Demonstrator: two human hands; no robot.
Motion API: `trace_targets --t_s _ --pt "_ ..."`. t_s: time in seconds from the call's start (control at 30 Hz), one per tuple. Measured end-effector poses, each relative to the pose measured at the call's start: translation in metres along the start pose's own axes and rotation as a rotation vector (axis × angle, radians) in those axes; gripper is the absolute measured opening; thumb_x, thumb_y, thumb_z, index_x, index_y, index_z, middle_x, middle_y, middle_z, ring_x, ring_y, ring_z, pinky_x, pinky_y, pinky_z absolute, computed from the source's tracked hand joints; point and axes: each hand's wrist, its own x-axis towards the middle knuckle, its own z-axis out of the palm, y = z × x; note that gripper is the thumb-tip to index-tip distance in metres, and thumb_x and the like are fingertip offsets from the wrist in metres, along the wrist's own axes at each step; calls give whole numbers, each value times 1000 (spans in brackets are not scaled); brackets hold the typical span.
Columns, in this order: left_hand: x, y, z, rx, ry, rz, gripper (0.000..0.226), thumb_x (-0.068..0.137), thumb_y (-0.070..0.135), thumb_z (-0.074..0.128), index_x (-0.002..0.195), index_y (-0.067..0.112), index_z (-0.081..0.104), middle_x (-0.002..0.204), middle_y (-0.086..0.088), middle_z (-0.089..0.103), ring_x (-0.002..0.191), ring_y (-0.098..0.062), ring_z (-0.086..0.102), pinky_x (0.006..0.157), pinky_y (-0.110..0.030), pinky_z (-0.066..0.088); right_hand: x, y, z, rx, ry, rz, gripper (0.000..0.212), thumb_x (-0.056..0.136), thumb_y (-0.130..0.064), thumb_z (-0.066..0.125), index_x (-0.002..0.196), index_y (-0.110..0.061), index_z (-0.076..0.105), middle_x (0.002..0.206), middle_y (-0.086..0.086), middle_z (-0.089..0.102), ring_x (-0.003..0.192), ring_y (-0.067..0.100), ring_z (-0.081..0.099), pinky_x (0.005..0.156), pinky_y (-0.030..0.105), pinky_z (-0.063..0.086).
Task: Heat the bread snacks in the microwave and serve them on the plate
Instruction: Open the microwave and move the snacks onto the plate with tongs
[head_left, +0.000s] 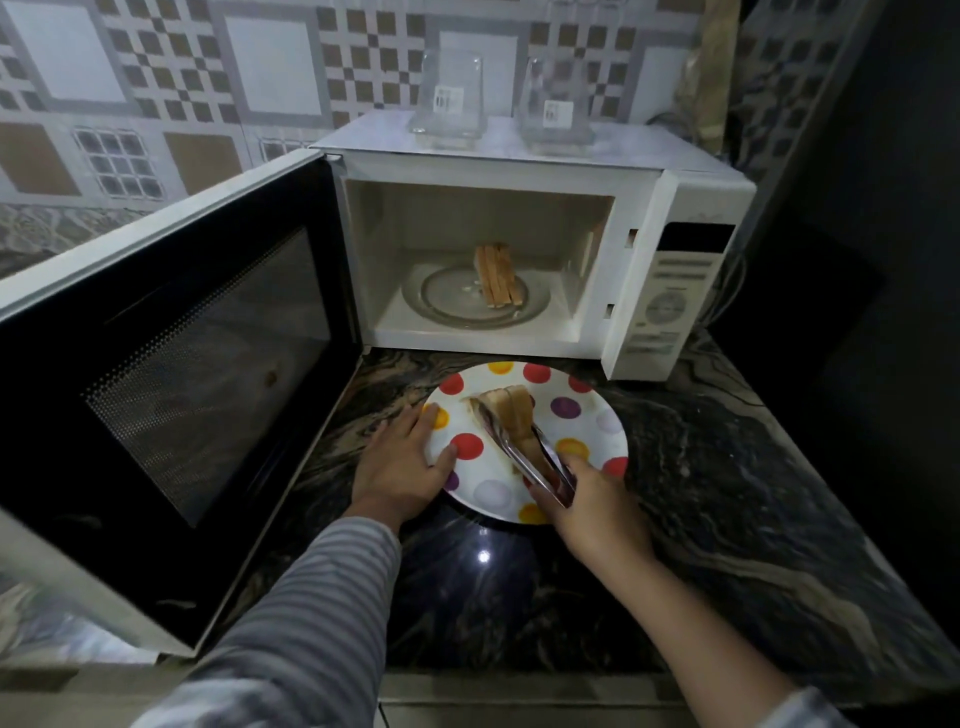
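A white plate with coloured dots (587, 415) lies on the dark marble counter in front of the white microwave (670, 208). My left hand (400, 462) rests on the plate's left rim, thumb on top. My right hand (582, 493) grips metal tongs (524, 452), which clamp bread slices (511, 410) lying over the plate's middle. More bread slices (498, 275) stand on the glass turntable (447, 296) inside the microwave.
The microwave door (197, 353) hangs wide open to the left, reaching out over the counter edge. Two clear glass jars (452, 98) stand on the microwave's top. The marble counter (727, 493) extends to the right, with a dark wall beyond.
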Motion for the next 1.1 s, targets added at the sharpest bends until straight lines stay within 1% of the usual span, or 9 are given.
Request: trace_targets --t_s 0.2,0.43,0.57,0.67,0.77,0.9,1.0,1.03,1.1 --pt "-1 1 -1 -5 -20 -2 85 78 67 20 152 26 20 159 2 21 147 -14 15 118 -30 5 -2 2 -16 136 13 10 45 72 -52 72 109 -30 58 83 -8 67 79 16 65 71 32 54" --pt "-1 0 1 -11 4 6 78 84 65 27 151 26 23 157 3 24 146 -14 18 118 -31 9 37 -26 -56 223 59 -40 40 71 -46 77 102 -26 62 77 -4 63 73 16 63 66 32 52" --pt "-3 -1 1 -44 34 4 89 74 74 17 150 28 25 156 5 28 143 -15 26 118 -31 16 88 -54 -68 170 90 -42 38 77 -50 70 97 -21 55 85 -3 60 79 19 61 66 34 52" --pt "-3 0 -1 -63 49 8 92 71 74 13 150 29 24 156 4 28 143 -15 25 117 -29 13 131 -69 -60 113 116 -2 50 78 -53 67 110 -15 56 101 4 63 89 23 61 72 35 53" --pt "-3 0 -3 -61 61 19 92 71 73 13 150 29 24 156 3 28 143 -15 26 117 -29 14 171 -79 -46 64 100 68 53 78 -54 66 108 -11 59 98 5 64 90 27 63 68 34 50" --pt "-1 0 -4 -56 73 23 91 71 72 11 151 29 21 157 4 26 143 -14 24 117 -28 14 218 -85 -25 93 86 143 63 69 -64 68 104 -12 62 96 8 67 88 31 66 77 42 55" --pt "-1 1 -3 -59 71 17 89 72 71 12 151 31 19 157 5 25 143 -12 22 117 -27 12 237 -90 -16 81 48 182 44 80 -54 67 92 -12 57 86 8 63 74 25 62 57 31 48" --pt "-1 1 -3 -58 67 15 87 74 71 14 151 32 19 157 6 24 144 -12 21 117 -26 12 242 -92 -14 73 43 187 41 82 -50 66 94 -12 57 88 10 64 78 27 62 59 32 49" --pt "-1 0 -2 -60 56 9 79 80 67 24 151 32 18 157 6 24 143 -12 21 117 -27 12 252 -93 -8 41 75 230 43 82 -46 65 102 -8 62 97 13 65 92 34 62 79 40 53"
